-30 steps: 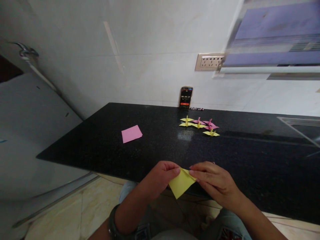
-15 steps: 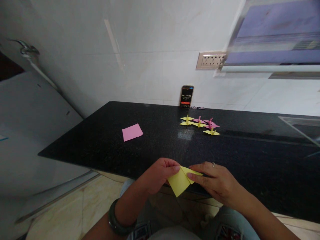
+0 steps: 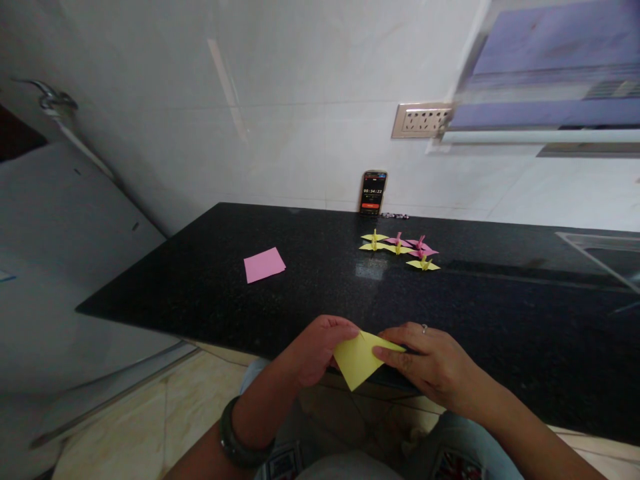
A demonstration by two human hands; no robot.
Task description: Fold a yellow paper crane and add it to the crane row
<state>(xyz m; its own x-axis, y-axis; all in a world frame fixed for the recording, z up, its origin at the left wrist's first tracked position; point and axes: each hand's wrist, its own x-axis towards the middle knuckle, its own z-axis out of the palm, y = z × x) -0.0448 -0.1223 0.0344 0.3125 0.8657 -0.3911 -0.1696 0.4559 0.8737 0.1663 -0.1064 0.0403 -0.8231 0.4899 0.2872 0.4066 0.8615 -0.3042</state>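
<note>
A partly folded sheet of yellow origami paper [image 3: 357,363] is held between my two hands at the counter's front edge. My left hand [image 3: 320,350] pinches its upper left side, thumb on top and the other fingers mostly behind the paper. On the opposite side, my right hand [image 3: 430,360] grips the right corner, its thumb lying across the paper's face. The sheet's lower corner points down past the counter edge. Farther back lie several folded paper cranes, among them a yellow crane [image 3: 424,265] and a pink crane [image 3: 421,243].
Pink paper [image 3: 265,265] lies on the black countertop [image 3: 200,280] to the left. A phone [image 3: 373,192] showing a timer leans against the wall, with a small patterned object [image 3: 395,216] beside it. At the right is a sink [image 3: 615,253]; a socket plate [image 3: 423,121] is on the wall.
The small flap on the right part of the yellow paper has been laid flat, so its face now looks smoother and wider. Both hands have barely moved.
</note>
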